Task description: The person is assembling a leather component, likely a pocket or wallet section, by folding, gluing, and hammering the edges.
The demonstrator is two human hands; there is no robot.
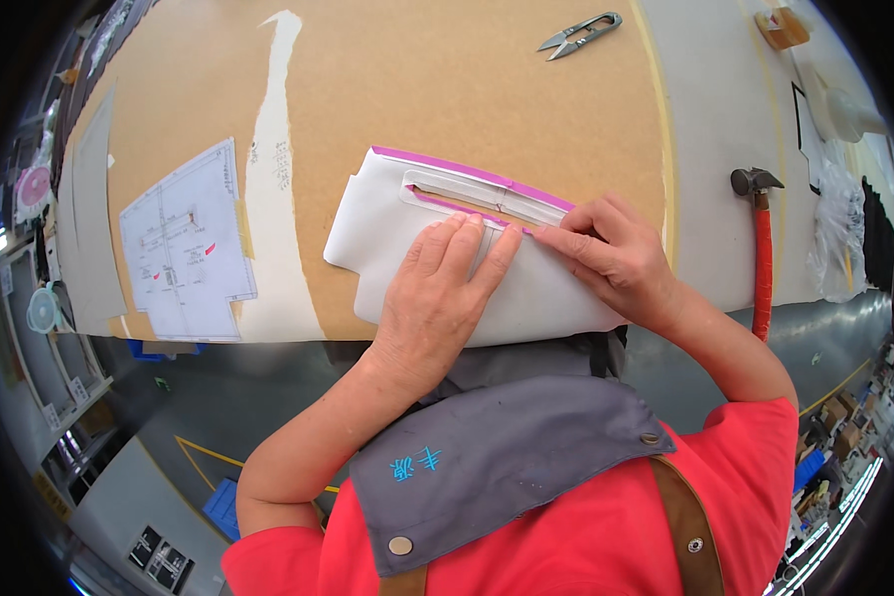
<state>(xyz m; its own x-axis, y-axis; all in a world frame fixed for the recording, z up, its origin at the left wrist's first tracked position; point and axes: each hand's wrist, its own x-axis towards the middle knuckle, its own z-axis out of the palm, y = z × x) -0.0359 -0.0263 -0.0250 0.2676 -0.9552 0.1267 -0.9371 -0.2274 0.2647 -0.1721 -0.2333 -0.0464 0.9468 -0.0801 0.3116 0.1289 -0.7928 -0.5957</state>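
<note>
A white panel (pixel 387 258) lies on brown board, a pink band (pixel 437 159) along its far edge. Its long slot (pixel 457 197) is lined below with a narrow pink strip (pixel 432 202). My left hand (pixel 427 298) rests with fingers flat on the panel, fingertips just below the slot at the pink strip. My right hand (pixel 616 258) pinches the right end of that strip between thumb and forefinger, its other fingers curled.
A printed pattern sheet (pixel 179 248) lies left. Thread snips (pixel 578 36) are at the back, a red-handled hammer (pixel 761 248) at the right. Plastic bags (pixel 836 248) and black fabric (pixel 876 233) lie farther right. The table (pixel 348 79) ends just before my body.
</note>
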